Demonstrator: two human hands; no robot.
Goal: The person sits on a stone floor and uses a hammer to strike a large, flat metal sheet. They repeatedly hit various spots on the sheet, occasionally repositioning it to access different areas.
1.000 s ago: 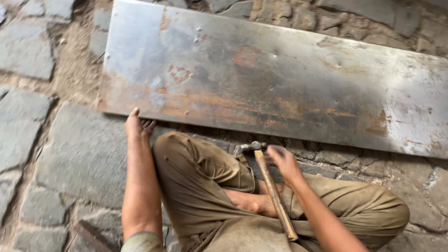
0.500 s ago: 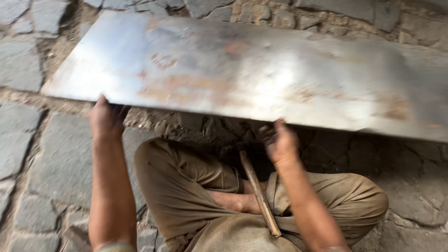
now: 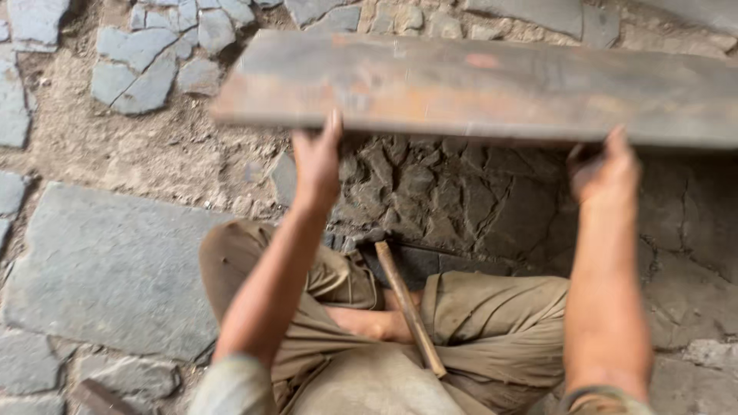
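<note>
One left hand [image 3: 317, 157] grips the near edge of the single metal sheet [image 3: 477, 88], fingers curled up under it and clamped on the rim. The sheet is lifted off the ground and tilted so its near edge faces the camera; its long axis runs from 9 o'clock to 3 o'clock, straight across both arms. From each palm the sheet lies at 12 o'clock, away from the body. One hammer [image 3: 407, 303] rests in the lap between the crossed legs [image 3: 492, 323], wooden handle pointing toward 5 o'clock, head at 11 o'clock, touched by neither hand. One right hand [image 3: 606, 169] clamps the same near edge further along. The hands sit well apart, about equally close to the sheet. Flat paving stones [image 3: 108, 269] lie at 9 o'clock.
</note>
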